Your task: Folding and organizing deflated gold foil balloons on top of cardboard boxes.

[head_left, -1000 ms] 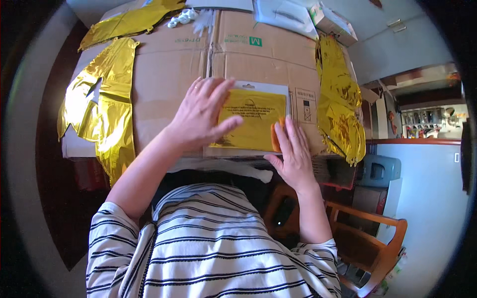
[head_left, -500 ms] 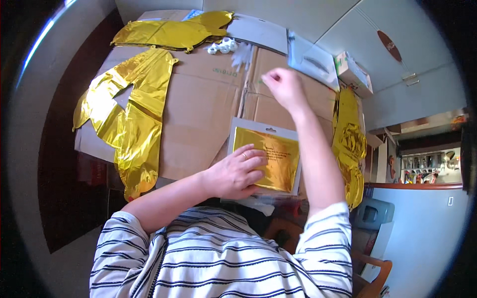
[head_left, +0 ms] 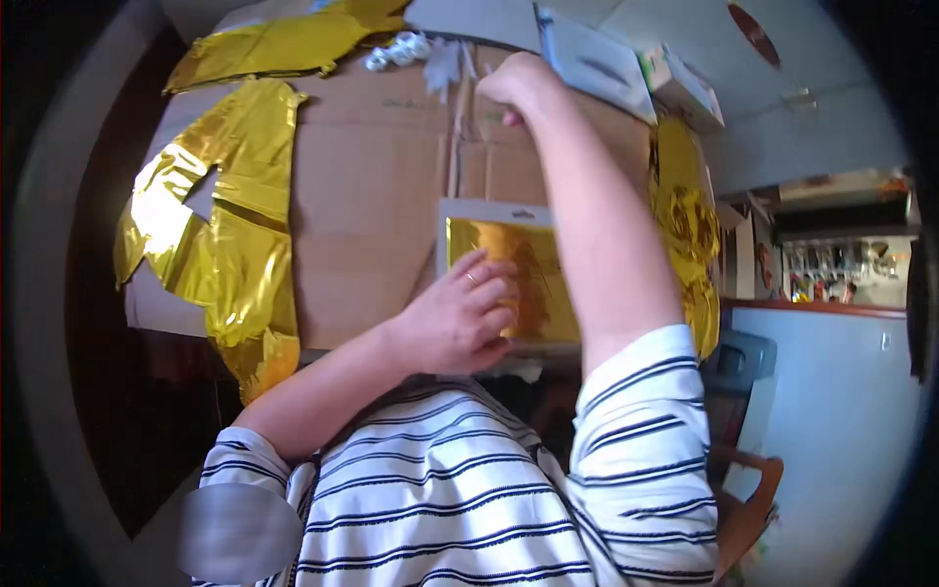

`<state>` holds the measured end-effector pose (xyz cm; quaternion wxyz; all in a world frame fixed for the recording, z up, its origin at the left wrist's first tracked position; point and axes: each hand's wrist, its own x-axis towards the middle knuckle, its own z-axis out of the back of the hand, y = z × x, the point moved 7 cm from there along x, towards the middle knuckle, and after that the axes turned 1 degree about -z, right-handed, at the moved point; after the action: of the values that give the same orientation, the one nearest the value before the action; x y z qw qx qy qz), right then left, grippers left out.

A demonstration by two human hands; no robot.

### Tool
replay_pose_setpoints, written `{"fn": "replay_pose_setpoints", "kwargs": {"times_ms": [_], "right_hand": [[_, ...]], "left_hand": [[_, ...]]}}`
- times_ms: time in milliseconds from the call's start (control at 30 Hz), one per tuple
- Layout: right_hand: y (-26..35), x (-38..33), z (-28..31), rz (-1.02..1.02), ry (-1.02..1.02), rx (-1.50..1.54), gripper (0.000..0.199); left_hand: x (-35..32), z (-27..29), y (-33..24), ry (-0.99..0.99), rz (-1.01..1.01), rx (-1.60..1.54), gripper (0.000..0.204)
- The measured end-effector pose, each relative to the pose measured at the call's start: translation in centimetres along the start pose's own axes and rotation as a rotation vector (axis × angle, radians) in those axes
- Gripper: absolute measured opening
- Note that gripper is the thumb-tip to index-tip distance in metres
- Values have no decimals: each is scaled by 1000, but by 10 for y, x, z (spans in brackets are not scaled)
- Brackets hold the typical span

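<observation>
Packet point(head_left: 509, 279): gold foil face, grey-white border. Cardboard point(head_left: 377, 186): plain brown. Foil balloons point(head_left: 220, 245): shiny gold, creased. Shirt point(head_left: 460, 489): white with thin dark horizontal stripes. Chair point(head_left: 748, 489): orange-brown. Wall point(head_left: 831, 411): pale blue.

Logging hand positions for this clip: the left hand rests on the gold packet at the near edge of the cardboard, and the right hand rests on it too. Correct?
Not quite. The left hand rests on the gold packet, but the head view shows the right hand stretched to the far side of the cardboard, away from the packet.
</observation>
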<state>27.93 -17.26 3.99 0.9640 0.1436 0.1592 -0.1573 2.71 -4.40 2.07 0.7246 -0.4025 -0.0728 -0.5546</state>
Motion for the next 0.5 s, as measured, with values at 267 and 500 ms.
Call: {"fn": "replay_pose_setpoints", "kwargs": {"times_ms": [267,500], "right_hand": [[-190,-230,-4,158,-28,642,8],[-234,-351,-94,240,-398,595,16]], "left_hand": [[7,-9,-20,74,-43,128,38],[5,-20,-25,46,-117,116,19]]}}
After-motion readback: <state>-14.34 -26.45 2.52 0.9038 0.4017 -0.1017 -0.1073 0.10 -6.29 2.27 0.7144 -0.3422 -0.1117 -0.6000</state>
